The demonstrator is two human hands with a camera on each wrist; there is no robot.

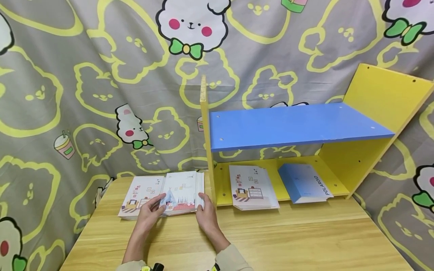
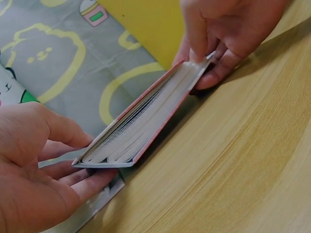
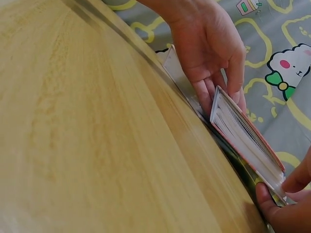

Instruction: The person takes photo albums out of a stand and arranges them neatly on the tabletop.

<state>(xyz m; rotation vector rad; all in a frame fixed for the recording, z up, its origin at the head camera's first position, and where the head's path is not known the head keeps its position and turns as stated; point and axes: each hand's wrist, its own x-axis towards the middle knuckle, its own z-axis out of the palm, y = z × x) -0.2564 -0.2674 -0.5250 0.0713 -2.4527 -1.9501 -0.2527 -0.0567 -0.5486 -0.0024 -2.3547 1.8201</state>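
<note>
Both forearms reach up from the near edge in beige sleeves (image 1: 234, 259), the left one rising almost straight ahead and the right one slanting in toward the left. The left hand (image 1: 149, 214) and the right hand (image 1: 207, 218) face each other across one thick tent-cover book (image 1: 181, 188), each gripping an opposite end with digits on both of its covers. In the left wrist view the near hand's fingers spread under the book's corner while others lie over the top; the book is closed, its page edges showing between two hard covers.

The tent-cover book is over the counter (image 1: 271, 237), just left of the shelf unit (image 1: 379, 94), and overlaps the edge of a room-cover book (image 1: 144, 190) on its left. Whether those two touch is hard to tell.

Four books show in all: these two, plus two at the shelf unit's lower board (image 1: 327, 169), namely a second room-cover book (image 1: 252, 184) and one blue POLAROID book (image 1: 303, 184). The unit has two yellow side panels and one blue shelf (image 1: 298, 126). Behind hangs a grey bear-print cloth (image 1: 84, 75).
</note>
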